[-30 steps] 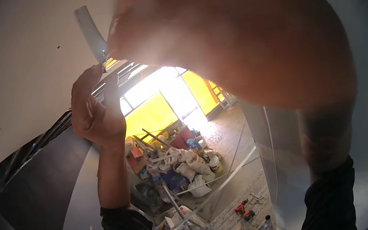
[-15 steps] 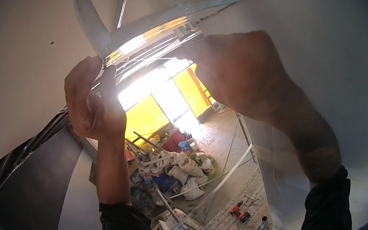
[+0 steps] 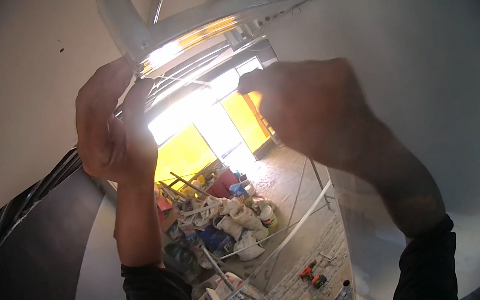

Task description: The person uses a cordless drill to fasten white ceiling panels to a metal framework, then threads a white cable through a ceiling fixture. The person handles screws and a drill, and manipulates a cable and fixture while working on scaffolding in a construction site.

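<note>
The rail [image 3: 201, 16] touches the left fingers [image 3: 111, 79] at its corner, pinch unclear; right fingers [image 3: 290, 77] curl below it, contents hidden.

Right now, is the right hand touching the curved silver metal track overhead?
Apart. The head view shows it: the right hand sits below the curved silver metal track, with pale grey panel visible between them.

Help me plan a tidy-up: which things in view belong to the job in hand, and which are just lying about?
Seemingly in the job:
- metal frame, its corner at the left hand's fingertips
- right hand, raised below the frame; nothing clearly held

Lying about, apart from the hands:
- red-and-black drill, perhaps a tool for it
- sacks
- white bucket
</note>
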Action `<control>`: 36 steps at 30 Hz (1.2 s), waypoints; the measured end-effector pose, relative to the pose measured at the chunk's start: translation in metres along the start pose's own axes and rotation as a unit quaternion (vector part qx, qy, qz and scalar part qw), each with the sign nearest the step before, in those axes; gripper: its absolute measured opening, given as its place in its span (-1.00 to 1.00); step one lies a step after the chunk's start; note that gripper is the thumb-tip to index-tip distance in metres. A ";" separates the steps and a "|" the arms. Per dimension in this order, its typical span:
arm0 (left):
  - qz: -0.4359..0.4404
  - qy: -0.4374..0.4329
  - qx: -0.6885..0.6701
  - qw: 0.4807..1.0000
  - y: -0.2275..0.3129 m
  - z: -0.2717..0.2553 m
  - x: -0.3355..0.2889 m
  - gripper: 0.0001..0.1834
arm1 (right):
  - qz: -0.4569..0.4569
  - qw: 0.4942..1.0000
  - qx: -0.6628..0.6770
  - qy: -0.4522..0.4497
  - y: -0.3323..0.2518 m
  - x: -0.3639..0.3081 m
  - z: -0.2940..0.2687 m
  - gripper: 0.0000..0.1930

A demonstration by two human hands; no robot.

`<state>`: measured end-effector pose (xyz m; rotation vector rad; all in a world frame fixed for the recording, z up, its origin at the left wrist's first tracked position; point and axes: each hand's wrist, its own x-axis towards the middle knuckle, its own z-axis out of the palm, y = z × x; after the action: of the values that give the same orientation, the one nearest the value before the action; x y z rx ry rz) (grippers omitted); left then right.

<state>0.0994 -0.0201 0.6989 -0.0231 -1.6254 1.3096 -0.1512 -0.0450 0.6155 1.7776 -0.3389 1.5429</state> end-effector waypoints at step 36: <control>0.080 0.042 0.052 0.995 0.008 0.013 0.015 -0.60 | 0.133 0.954 0.267 -0.036 -0.023 0.023 -0.082 -0.76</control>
<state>0.0788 -0.0184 0.7044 -0.1464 -1.5074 1.4937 -0.1915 0.0328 0.6284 2.2831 -0.2107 1.8897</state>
